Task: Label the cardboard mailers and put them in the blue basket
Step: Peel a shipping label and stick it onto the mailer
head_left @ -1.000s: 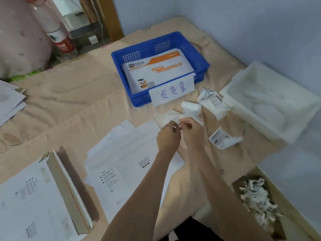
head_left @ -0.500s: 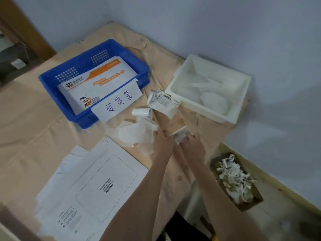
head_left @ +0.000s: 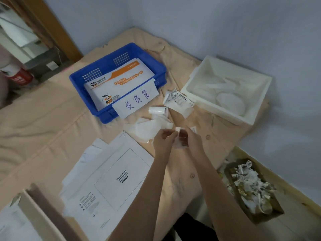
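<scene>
**Cardboard mailers: one in basket, others unlabelled**

Cardboard mailers (head_left: 111, 178) lie lower centre; one mailer (head_left: 118, 84) sits inside the blue basket (head_left: 76, 79), upper centre; left hand (head_left: 164, 140) and right hand (head_left: 190, 139) both pinch a small label (head_left: 177, 129) mid-frame.

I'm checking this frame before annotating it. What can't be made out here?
- Label pinched between left hand and right hand: fingers cover it, print unreadable.
- Mailers under the top one in the blue basket: hidden.
- Barcode slip: text too small.
- Bottom-left cardboard box: cut off.
</scene>
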{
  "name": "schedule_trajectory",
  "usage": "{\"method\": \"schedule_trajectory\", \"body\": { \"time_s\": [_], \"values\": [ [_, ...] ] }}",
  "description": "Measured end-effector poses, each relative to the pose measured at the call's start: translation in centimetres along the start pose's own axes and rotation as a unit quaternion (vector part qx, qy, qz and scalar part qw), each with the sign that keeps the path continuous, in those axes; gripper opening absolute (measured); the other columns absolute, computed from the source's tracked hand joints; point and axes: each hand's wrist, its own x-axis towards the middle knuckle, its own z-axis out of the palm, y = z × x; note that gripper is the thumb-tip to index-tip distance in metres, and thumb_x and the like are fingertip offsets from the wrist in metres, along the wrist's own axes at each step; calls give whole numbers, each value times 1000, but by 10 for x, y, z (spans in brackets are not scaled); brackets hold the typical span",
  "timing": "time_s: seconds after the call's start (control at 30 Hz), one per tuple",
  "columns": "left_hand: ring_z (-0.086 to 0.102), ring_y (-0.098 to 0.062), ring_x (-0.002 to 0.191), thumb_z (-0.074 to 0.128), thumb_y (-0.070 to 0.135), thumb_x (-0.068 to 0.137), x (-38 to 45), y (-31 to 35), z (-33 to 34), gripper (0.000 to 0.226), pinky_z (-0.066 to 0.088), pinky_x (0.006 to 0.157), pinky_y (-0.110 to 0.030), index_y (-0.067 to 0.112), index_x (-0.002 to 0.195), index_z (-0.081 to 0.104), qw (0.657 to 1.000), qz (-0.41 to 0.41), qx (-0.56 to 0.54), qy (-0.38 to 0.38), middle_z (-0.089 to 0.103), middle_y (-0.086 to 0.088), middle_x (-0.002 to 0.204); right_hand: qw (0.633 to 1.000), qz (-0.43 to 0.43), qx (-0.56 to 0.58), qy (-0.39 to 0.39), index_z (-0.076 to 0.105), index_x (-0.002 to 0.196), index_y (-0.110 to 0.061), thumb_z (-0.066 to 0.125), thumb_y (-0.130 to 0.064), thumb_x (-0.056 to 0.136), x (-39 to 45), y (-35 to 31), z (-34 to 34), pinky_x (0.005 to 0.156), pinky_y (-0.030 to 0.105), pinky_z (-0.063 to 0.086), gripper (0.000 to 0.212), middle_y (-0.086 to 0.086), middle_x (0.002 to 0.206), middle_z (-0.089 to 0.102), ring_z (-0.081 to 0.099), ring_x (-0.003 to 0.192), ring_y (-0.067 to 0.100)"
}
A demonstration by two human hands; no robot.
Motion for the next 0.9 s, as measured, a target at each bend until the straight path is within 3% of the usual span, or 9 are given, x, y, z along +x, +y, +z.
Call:
{"method": "schedule_trajectory", "body": {
  "time_s": [0.07,0.13,0.2,0.37,0.67,0.8,0.9],
  "values": [
    [69,-27,86,74,18,75,-3,2,-6,6,55,85,-48,16,79,70,1000,1,-7,8,72,-5,83,1000,-14,-3,-25,69,70,-13,63,-18,87,-5,6,3,75,35,50,19,8,77,70,67,83,26],
    [69,-30,84,76,22,76,-8,4,-10,10,56,83,-48,13,78,71,1000,7,-14,5,72,-6,80,998,-43,-13,-46,71,74,-13,64,-14,85,-12,9,4,71,34,53,13,11,79,71,69,81,26],
    [69,-30,85,78,25,75,-13,5,-13,16,57,83,-46,11,79,71,1000,8,-21,-1,72,-6,80,996,-62,-20,-54,70,75,-15,63,-12,88,-18,11,4,66,28,54,15,5,73,70,68,71,18],
    [68,-22,78,74,10,80,-20,4,-22,10,58,80,-37,3,86,71,999,6,-35,-1,72,-9,81,995,-83,-5,-50,69,72,-14,66,-12,87,-26,14,5,54,15,50,16,-5,61,66,62,55,2],
    [65,-20,73,62,4,87,-24,6,-31,8,57,68,-23,2,80,66,999,-10,-46,5,66,-9,77,986,-127,-93,-58,69,69,-24,66,-14,87,-30,17,14,65,22,48,20,-12,60,66,62,64,6],
    [65,-22,74,61,5,88,-23,4,-32,9,58,73,-28,3,80,66,999,-11,-37,8,67,-10,78,973,-147,-175,-39,70,80,-15,61,-21,88,-27,17,21,60,18,42,13,-7,71,66,62,70,10],
    [66,-21,73,60,5,89,-24,5,-35,9,57,68,-24,-1,84,65,999,-8,-38,11,67,-10,77,976,-144,-160,-45,70,85,-8,65,-21,88,-29,16,24,54,8,42,14,-5,70,66,61,60,-1]
  ]
}}
